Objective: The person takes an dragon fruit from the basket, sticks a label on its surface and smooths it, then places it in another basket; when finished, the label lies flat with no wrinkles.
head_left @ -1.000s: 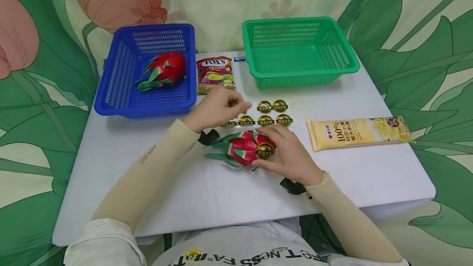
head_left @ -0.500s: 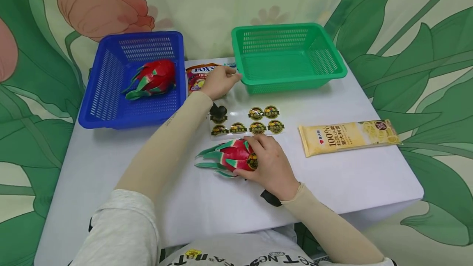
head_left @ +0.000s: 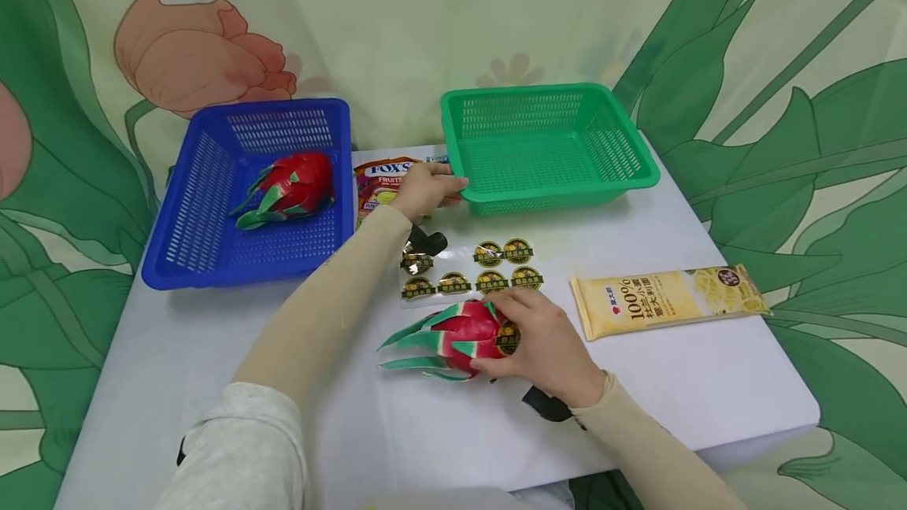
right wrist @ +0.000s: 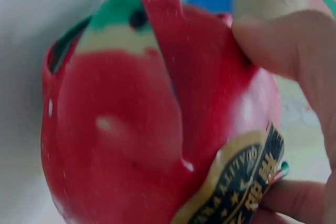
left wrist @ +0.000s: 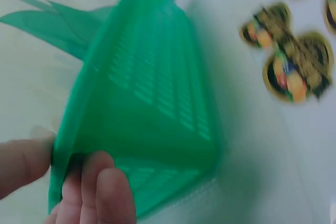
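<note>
My left hand pinches the near left corner of the green plastic basket. In the left wrist view, the thumb lies on one side of the rim and the fingers curl under the other. My right hand holds a red dragon fruit with green scales, lying on the table. A round black-and-gold sticker is on its rounded end, partly covered by the hand; up close in the right wrist view the sticker shows beside the thumb and fingers. The fruit's leafy tips point left.
A blue basket at the left holds another dragon fruit. A FOX'S candy bag lies between the baskets, partly behind my left hand. A sheet of round stickers lies beyond the fruit. A yellow pasta packet lies at right.
My left hand has moved from above the sticker sheet to the green basket's corner and taken hold of its rim. My right hand stays on the dragon fruit. The head view has shifted.
</note>
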